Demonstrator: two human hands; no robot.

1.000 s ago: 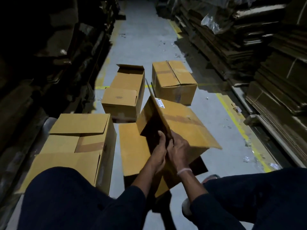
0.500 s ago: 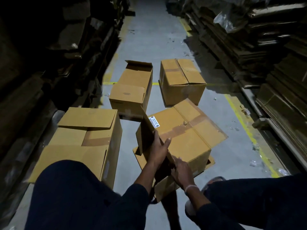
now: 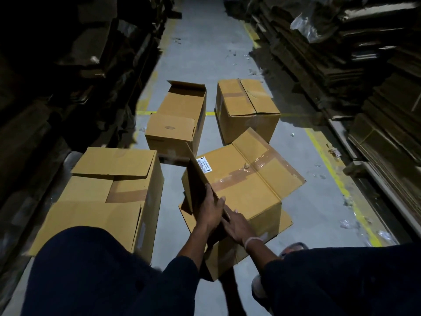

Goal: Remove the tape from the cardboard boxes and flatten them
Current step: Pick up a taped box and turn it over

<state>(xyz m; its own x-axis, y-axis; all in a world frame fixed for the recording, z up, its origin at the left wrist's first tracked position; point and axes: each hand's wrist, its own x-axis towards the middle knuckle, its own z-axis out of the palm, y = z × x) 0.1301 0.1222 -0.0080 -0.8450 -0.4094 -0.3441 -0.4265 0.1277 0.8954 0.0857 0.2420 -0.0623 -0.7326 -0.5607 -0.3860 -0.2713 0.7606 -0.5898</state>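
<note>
A brown cardboard box [image 3: 246, 190] lies tilted on the floor in front of me, with clear tape [image 3: 241, 176] running across its upper face and a white label near its far left corner. One flap [image 3: 198, 185] stands up on its left side. My left hand [image 3: 210, 210] grips that flap, fingers curled over its edge. My right hand [image 3: 237, 226] rests with straight fingers on the box's near edge, just right of the left hand. Flaps lie spread on the floor under the box.
A large taped box [image 3: 102, 197] stands at my left. Farther off sit an open-ended box [image 3: 180, 119] and a closed box [image 3: 246, 106]. Stacks of flattened cardboard [image 3: 364, 76] line both sides of the grey aisle. My dark-trousered knees fill the bottom of the view.
The box has been lowered from an upright tilt onto the floor, its taped face now up. My left hand moved to grip the raised flap; my right hand shifted onto the near edge.
</note>
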